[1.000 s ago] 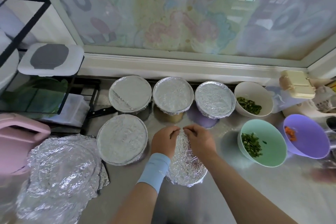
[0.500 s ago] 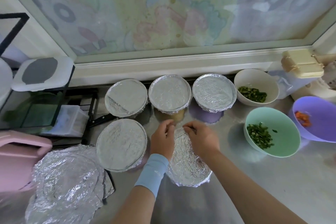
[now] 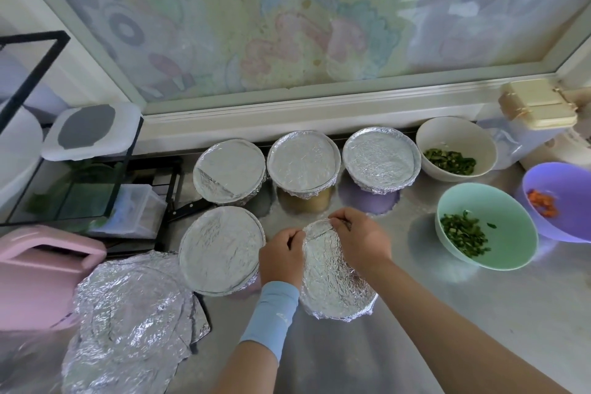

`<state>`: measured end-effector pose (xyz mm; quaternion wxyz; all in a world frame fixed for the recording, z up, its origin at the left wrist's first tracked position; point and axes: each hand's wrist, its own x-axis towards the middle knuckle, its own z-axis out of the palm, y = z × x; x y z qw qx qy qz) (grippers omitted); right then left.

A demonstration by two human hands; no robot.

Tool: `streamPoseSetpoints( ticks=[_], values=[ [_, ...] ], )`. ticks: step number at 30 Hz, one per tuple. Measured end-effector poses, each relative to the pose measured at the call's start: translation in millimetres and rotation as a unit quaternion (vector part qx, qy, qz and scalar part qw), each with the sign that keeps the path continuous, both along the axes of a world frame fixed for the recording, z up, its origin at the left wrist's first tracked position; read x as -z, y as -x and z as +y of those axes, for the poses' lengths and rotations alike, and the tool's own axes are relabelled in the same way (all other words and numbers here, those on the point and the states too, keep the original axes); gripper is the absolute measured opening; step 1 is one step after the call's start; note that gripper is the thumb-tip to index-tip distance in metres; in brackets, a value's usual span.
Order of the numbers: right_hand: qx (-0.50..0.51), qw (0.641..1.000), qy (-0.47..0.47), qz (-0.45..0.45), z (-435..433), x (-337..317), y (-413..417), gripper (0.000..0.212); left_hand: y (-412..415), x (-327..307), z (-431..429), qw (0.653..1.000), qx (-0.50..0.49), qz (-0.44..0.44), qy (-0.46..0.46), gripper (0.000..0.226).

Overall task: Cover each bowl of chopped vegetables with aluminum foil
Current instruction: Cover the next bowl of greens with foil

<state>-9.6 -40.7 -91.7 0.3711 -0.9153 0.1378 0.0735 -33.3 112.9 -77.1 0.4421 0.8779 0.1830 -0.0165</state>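
A bowl wrapped in crinkled foil [image 3: 335,278] sits on the steel counter in front of me. My left hand [image 3: 281,257], with a blue wristband, pinches the foil at the bowl's far left rim. My right hand [image 3: 359,238] pinches the foil at the far rim. Several foil-covered bowls stand behind and to the left, one of them [image 3: 220,245] right beside my left hand. Uncovered are a cream bowl [image 3: 455,145] and a mint bowl [image 3: 486,224] with chopped greens, and a purple bowl [image 3: 559,201] with orange pieces.
Loose foil sheets [image 3: 131,326] lie at the lower left beside a pink board [image 3: 41,275]. A black-handled knife [image 3: 185,209] lies by a black rack [image 3: 80,169]. A cream container [image 3: 537,109] stands at the far right by the window sill.
My hands have stayed at the far rim of the foil-covered bowl, working the foil edge; they sit slightly further apart now. The camera has shifted a little to the left.
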Motion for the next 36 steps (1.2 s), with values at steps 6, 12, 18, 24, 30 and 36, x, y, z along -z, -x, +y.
streamPoseSetpoints(
  ticks=[6, 12, 18, 24, 30, 36],
  values=[
    [-0.029, 1.000, 0.007, 0.002, 0, -7, -1, 0.011, -10, -5, -2, 0.988, 0.145, -0.009, -0.051, 0.037],
    [-0.031, 0.998, -0.051, -0.010, -2, -8, -1, 0.009, -26, -2, -14, 0.975, 0.207, -0.068, -0.048, 0.023],
    [-0.009, 0.998, -0.051, -0.038, -11, -8, 6, 0.007, -25, 2, -16, 0.988, 0.149, -0.045, -0.010, 0.017],
    [-0.035, 0.999, -0.030, -0.023, -10, -8, 1, 0.008, -20, 2, -16, 0.988, 0.145, -0.022, -0.044, 0.015],
    [-0.065, 0.998, -0.015, -0.015, -11, -7, -1, 0.008, -28, 5, -17, 0.982, 0.182, -0.052, 0.019, 0.011],
    [-0.037, 0.998, -0.037, -0.034, -19, -7, 3, 0.007, -25, 14, -13, 0.985, 0.163, -0.057, 0.009, 0.009]
  ],
)
